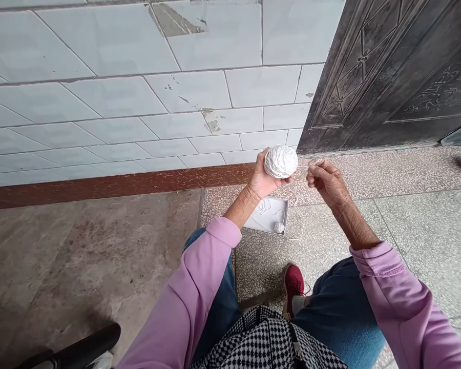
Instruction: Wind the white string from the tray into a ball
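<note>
The yarn ball (280, 161) is at the centre of the work, raised above the speckled floor (341, 225). All clock positions are read from it, as the wearer sees it.

Left hand (264, 180): curled around the ball as a cradle. The wrist enters from 7 o'clock; the thumb lies along the 9 to 10 o'clock side and fingers show beneath at 5 o'clock.

Right hand (328, 177): at 3 o'clock, apart from the ball, fingers drawn narrow and pinching the strand (303, 165) that leads from it. The exact finger contact is too small to tell.

Below, between 6 and 7 o'clock, a shallow tray (259, 221) rests on the floor. It contains loose loops (264, 206) and — in its near right corner — a small white ball (279, 227). A slack length of yarn (302, 225) lies on the floor outside the tray, toward 5 o'clock.

Handling (judged by appearance): the ball should be light, soft and slightly springy, with little risk of breakage. Support it from below and at the flanks — hard squeezing could dent it or slip outer turns. The strand is limp; pinch it between thumb and forefinger, under light tension.
</note>
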Available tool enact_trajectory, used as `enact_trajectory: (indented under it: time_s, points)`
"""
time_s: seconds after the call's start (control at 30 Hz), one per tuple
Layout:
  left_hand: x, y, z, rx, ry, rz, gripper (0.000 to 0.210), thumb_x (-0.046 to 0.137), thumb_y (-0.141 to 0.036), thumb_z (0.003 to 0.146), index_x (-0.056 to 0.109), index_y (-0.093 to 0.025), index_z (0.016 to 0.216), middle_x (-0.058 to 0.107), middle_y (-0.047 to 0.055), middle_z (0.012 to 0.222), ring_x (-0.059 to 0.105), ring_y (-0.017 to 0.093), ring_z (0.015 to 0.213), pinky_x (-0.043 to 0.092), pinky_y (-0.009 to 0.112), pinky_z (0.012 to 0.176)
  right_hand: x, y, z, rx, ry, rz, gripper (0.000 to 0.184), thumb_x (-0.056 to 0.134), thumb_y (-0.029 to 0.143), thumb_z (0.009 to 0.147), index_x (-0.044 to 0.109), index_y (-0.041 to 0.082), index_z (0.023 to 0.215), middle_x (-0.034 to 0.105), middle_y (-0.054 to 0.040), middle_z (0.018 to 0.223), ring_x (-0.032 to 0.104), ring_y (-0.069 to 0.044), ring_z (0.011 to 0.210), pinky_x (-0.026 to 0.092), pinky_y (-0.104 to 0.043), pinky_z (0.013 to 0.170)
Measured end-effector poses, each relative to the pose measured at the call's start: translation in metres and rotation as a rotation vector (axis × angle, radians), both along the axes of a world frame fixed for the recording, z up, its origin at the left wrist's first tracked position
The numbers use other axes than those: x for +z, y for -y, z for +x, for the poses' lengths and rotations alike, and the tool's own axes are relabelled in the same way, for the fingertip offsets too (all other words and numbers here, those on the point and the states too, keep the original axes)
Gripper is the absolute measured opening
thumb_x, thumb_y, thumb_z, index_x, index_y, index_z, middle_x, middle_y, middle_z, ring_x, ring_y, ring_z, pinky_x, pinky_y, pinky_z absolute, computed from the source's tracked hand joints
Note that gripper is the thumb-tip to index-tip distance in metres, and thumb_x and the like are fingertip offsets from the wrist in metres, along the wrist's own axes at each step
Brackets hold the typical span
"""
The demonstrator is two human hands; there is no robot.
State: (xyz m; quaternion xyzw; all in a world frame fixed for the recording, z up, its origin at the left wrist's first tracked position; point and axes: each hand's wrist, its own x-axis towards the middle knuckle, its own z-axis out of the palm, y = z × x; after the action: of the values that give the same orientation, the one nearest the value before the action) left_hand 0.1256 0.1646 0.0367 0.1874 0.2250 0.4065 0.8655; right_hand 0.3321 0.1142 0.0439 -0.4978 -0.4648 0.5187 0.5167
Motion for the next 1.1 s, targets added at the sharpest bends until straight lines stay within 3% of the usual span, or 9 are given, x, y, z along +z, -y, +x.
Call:
enact_trajectory:
  time_s: [0.2, 0.37, 0.57, 0.7, 0.83, 0.97, 1.1]
  points:
    - [-0.001, 0.002, -0.004, 0.005, 0.012, 0.038, 0.093, 0.060, -0.074, 0.091, 0.055, -0.012, 0.159, 0.077, 0.019, 0.114, 0.076, 0.029, 0.095, 0.060, 0.034, 0.071, 0.005, 0.003, -0.002, 0.042, -0.093, -0.029, 0.035, 0.083, 0.053, 0.085, 0.060, 0.028, 0.095, 0.068, 0.0012, 0.078, 0.055, -0.013, 0.060, 0.044, -0.028, 0.052]
    - [-0.002, 0.003, -0.005, 0.005, -0.025, 0.056, 0.094, 0.065, -0.076, 0.086, 0.057, -0.013, 0.156, 0.076, 0.018, 0.118, 0.075, 0.030, 0.100, 0.060, 0.033, 0.071, 0.005, 0.003, -0.002, -0.022, 0.004, -0.004, 0.037, 0.088, 0.049, 0.079, 0.064, 0.025, 0.091, 0.075, -0.0027, 0.081, 0.063, -0.014, 0.062, 0.049, -0.028, 0.052]
    - [-0.022, -0.001, 0.002, 0.091, -0.105, 0.134, 0.088, 0.078, -0.072, 0.079, 0.060, -0.022, 0.149, 0.077, 0.012, 0.112, 0.072, 0.026, 0.095, 0.054, 0.029, 0.066, 0.005, 0.002, -0.008, -0.032, -0.070, 0.026, 0.035, 0.089, 0.044, 0.076, 0.061, 0.025, 0.083, 0.071, 0.0013, 0.074, 0.058, -0.010, 0.056, 0.045, -0.025, 0.049]
    - [-0.031, 0.001, 0.005, -0.072, -0.170, 0.193, 0.082, 0.084, -0.074, 0.075, 0.068, -0.018, 0.133, 0.075, 0.010, 0.097, 0.068, 0.022, 0.080, 0.046, 0.029, 0.057, 0.006, 0.001, -0.010, -0.029, -0.062, 0.022, 0.037, 0.090, 0.045, 0.074, 0.061, 0.025, 0.085, 0.066, 0.0036, 0.068, 0.055, -0.010, 0.053, 0.042, -0.025, 0.048]
    - [-0.031, 0.005, 0.003, -0.186, -0.185, 0.240, 0.083, 0.085, -0.078, 0.072, 0.069, -0.018, 0.127, 0.078, 0.015, 0.103, 0.069, 0.024, 0.078, 0.047, 0.030, 0.056, 0.004, 0.002, -0.007, -0.010, -0.058, -0.009, 0.036, 0.089, 0.045, 0.076, 0.061, 0.026, 0.087, 0.061, 0.0044, 0.064, 0.054, -0.011, 0.053, 0.040, -0.026, 0.047]
    - [-0.030, -0.001, -0.003, -0.067, -0.161, 0.195, 0.085, 0.084, -0.075, 0.075, 0.066, -0.019, 0.137, 0.078, 0.015, 0.113, 0.075, 0.028, 0.094, 0.058, 0.032, 0.066, 0.006, 0.003, -0.001, 0.052, -0.167, -0.044, 0.037, 0.087, 0.043, 0.077, 0.055, 0.027, 0.085, 0.063, 0.0039, 0.069, 0.051, -0.010, 0.055, 0.041, -0.026, 0.048]
    - [-0.025, -0.008, -0.008, 0.003, -0.118, 0.152, 0.090, 0.077, -0.075, 0.080, 0.061, -0.018, 0.148, 0.078, 0.018, 0.119, 0.078, 0.032, 0.103, 0.058, 0.031, 0.063, 0.010, 0.005, 0.001, 0.139, -0.262, -0.070, 0.039, 0.090, 0.042, 0.075, 0.056, 0.027, 0.085, 0.061, 0.0054, 0.067, 0.049, -0.009, 0.052, 0.042, -0.026, 0.049]
